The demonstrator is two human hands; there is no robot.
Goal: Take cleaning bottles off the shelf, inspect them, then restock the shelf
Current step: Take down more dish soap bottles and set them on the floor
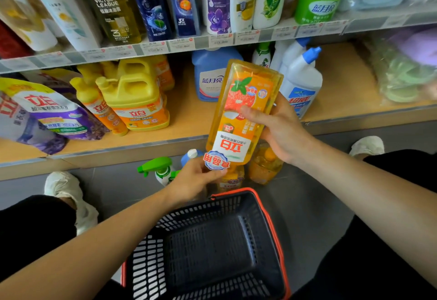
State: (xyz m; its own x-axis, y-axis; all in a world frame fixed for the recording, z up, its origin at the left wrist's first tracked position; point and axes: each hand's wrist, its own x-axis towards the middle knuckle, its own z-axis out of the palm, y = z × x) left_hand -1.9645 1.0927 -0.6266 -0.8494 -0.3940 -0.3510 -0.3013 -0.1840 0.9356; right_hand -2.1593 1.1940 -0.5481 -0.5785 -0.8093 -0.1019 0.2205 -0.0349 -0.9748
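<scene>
An orange dish-soap bottle [241, 115] with a grapefruit label is held upside down in front of the lower shelf [184, 112]. My right hand [281, 129] grips its middle from the right side. My left hand [196, 179] holds its neck end, at the bottom. On the floor behind it stand a green-trigger spray bottle [158, 169], a blue-and-white capped bottle [191, 155] and two orange bottles [263, 166].
A dark basket with a red rim [272, 224] stands on the floor between my knees. The lower shelf holds yellow jugs [134, 96], refill pouches [54, 115], a blue detergent jug [210, 74] and white toilet-cleaner bottles [302, 79]. Shampoo bottles fill the upper shelf [165, 46].
</scene>
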